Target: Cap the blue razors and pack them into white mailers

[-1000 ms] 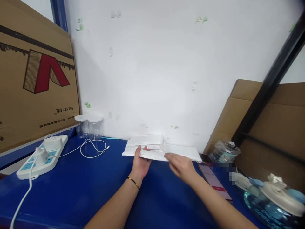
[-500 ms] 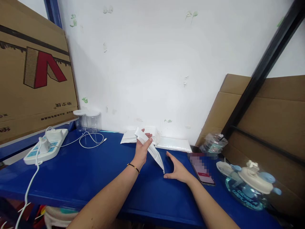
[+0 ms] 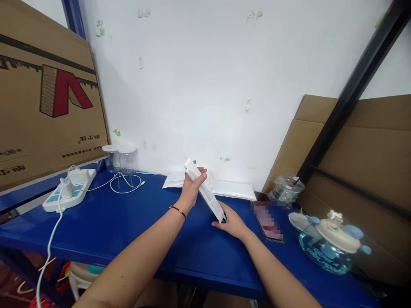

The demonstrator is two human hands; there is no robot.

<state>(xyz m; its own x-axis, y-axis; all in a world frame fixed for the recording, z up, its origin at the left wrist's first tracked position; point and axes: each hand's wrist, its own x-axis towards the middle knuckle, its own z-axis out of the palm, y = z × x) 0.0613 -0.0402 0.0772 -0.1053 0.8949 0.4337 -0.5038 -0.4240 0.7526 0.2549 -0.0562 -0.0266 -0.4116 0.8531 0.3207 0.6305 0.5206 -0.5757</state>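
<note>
My left hand [image 3: 192, 188] is closed around a long, narrow white packet [image 3: 207, 196], with the thumb across its front. The packet slants from upper left down to lower right above the blue table [image 3: 135, 231]. At its lower end my right hand [image 3: 233, 220] curls around a small dark blue and teal item [image 3: 224, 217] that shows at the packet's mouth. Most of that item is hidden by the packet and the palm, so its kind cannot be made out. My right fingers are partly behind the packet.
White padded mailers [image 3: 233, 189] lie along the wall. To the right are a phone [image 3: 268, 222], a plastic cup in a bag [image 3: 287, 190] and a clear teal jug [image 3: 327, 252]. On the left stand a power strip [image 3: 72, 192], a white cable [image 3: 125, 191] and lidded clear jars [image 3: 127, 160].
My right hand has moved left and closed in on the packet's lower end. The dark teal item now shows there. The packet has tilted slightly, still in my left hand.
</note>
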